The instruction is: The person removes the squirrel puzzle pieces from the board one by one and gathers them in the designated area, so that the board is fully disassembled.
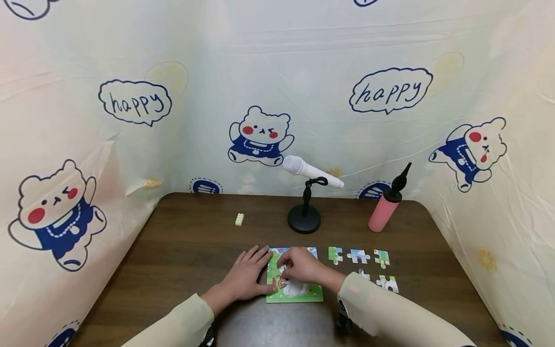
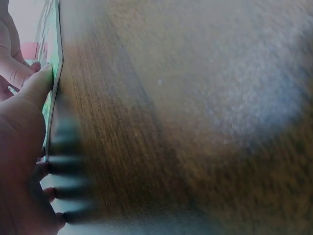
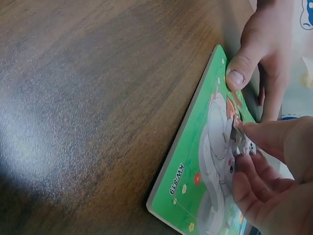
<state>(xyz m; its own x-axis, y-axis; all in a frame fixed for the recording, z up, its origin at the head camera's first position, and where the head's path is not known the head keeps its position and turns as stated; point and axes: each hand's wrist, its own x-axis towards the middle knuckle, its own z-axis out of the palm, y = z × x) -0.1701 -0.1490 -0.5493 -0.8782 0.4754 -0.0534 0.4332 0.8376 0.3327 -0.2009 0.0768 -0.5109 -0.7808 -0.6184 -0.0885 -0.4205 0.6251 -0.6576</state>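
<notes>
Evidently a pinch-and-fit step: the right hand holds a small puzzle piece over the middle of the puzzle board, thumb on one side and fingertips on the other. Right grip narrow, on the piece; cannot tell whether it is being seated or lifted. The left hand lies at the board's 9 o'clock, fingers spread on the surface, thumb on the board; left grip wide, holding nothing.

Method, as judged: keep the thumb's pressure light and steady so the board does not slide; hold the piece level, match picture and tabs to its neighbours, and move it straight up or down, without forcing a corner.

Surroundings, clock centred on board: loose pieces at 2 to 3, one partly hidden by the right sleeve, which could nudge it. Microphone on its stand at 12, pink pump at 2, pale block near 10 to 11; all well apart. Main obstruction: the right hand covers the board's upper middle.
</notes>
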